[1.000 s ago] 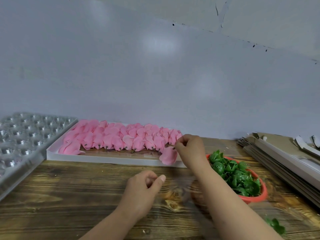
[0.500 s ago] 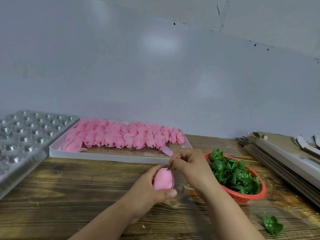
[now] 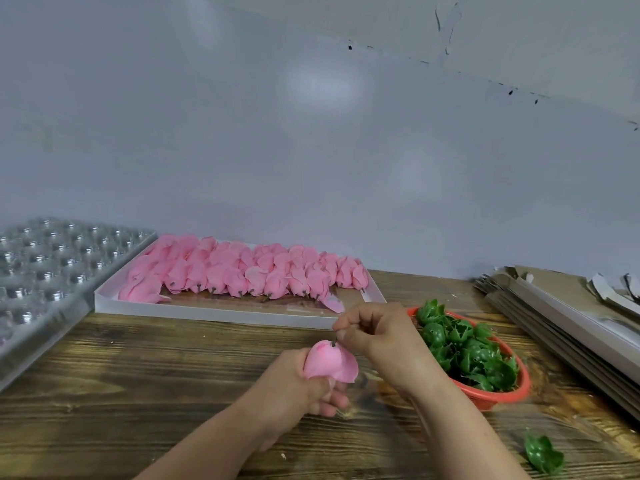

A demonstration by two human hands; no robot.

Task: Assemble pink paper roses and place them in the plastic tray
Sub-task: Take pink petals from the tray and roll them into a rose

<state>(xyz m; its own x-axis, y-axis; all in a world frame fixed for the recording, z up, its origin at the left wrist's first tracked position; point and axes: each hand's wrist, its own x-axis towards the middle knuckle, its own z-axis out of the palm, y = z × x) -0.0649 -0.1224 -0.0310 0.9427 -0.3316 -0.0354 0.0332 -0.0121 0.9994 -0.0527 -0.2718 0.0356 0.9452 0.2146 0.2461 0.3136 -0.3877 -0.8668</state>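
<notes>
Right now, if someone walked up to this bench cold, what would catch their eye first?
Probably the pink rose at centre front: the left hand grips it while the right hand pinches the dark stem at its top. Behind them, a white flat box holds rows of pink roses. To the right stands a red bowl heaped with green leaf pieces, and a clear plastic tray sits far left.

I'm at a small craft workbench, piecework by the look: a rough wooden table (image 3: pixel 138 393) against a bare grey wall (image 3: pixel 311 150), a white box (image 3: pixel 214 311) full of pink roses (image 3: pixel 242 275), a red basket (image 3: pixel 498 398) of green calyxes (image 3: pixel 467 355), a moulded plastic tray (image 3: pixel 52 265), stacked flat cardboard (image 3: pixel 561 313)
</notes>
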